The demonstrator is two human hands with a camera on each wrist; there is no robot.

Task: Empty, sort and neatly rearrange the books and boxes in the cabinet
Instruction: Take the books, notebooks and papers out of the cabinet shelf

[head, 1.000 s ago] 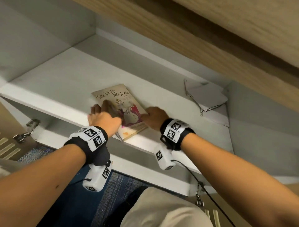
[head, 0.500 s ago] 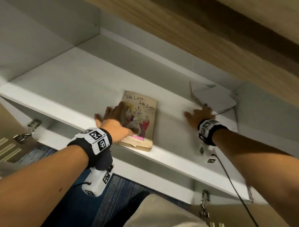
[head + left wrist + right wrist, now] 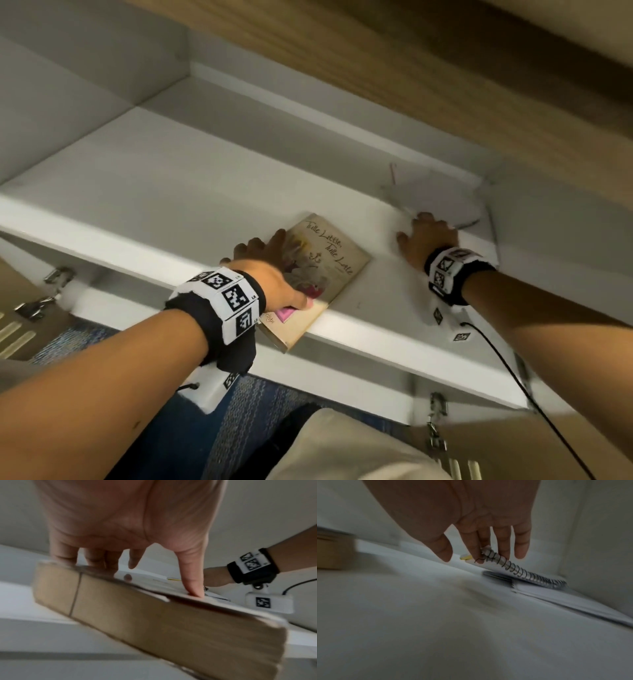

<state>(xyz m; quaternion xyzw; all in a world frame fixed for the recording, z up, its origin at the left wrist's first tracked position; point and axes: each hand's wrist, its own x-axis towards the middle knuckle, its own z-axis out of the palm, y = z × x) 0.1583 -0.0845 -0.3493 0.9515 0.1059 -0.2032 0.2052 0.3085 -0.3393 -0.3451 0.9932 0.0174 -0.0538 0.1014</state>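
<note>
A tan paperback book lies flat on the white cabinet shelf, one corner overhanging the front edge. My left hand rests flat on its cover, fingers straight; in the left wrist view the thumb presses the cover above the page edge of the book. My right hand reaches into the right back corner. There its fingertips touch the raised spiral end of a spiral notebook, thumb apart. The spiral notebook is blurred in the head view.
Loose white sheets lie under the notebook against the cabinet's right wall. A wooden panel runs overhead. Door hinges sit below the shelf, with blue carpet underneath. The shelf's left half is bare.
My left hand has slid the book to the right and turned it. My right hand left the book and moved to the notebook in the right corner.
</note>
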